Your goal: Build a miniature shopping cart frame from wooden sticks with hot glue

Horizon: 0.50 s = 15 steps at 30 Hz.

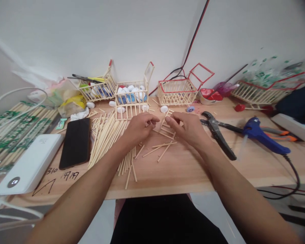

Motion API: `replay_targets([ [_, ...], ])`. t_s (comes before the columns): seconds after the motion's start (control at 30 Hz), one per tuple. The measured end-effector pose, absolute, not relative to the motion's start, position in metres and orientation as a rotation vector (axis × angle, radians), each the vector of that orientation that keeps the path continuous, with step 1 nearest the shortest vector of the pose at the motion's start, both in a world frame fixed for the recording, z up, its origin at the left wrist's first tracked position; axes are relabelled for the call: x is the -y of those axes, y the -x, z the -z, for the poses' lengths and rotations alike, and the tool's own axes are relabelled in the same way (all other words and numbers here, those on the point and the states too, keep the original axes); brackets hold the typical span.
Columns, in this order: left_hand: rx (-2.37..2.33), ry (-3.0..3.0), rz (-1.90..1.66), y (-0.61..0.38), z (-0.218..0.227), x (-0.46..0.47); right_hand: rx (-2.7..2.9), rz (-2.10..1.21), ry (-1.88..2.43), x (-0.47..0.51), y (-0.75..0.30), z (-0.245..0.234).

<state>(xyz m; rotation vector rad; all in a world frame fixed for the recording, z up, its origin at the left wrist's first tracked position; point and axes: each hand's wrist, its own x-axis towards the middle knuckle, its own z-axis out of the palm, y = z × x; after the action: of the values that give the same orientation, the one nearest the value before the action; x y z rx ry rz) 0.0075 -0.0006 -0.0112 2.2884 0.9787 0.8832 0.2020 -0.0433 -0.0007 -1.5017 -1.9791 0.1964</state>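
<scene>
Head view: small ladder-like stick frame (168, 130), pale, slender, unpainted, open-runged

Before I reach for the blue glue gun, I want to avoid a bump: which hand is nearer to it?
Right. The right hand is left of the blue glue gun, a black-handled tool between them; the left hand is farther left.

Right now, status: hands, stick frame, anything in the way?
Left hand beside small stick frame; right hand at its edge; grips unclear. Loose sticks close on near side.
</scene>
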Motion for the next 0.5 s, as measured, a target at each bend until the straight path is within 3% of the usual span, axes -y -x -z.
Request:
replay_targets([
  [0.5, -0.94, -2.37, -0.765, -0.0084, 0.0127, 0.0015, 1.896, -0.188, 1.471, 0.0436, -0.201, -0.0019],
])
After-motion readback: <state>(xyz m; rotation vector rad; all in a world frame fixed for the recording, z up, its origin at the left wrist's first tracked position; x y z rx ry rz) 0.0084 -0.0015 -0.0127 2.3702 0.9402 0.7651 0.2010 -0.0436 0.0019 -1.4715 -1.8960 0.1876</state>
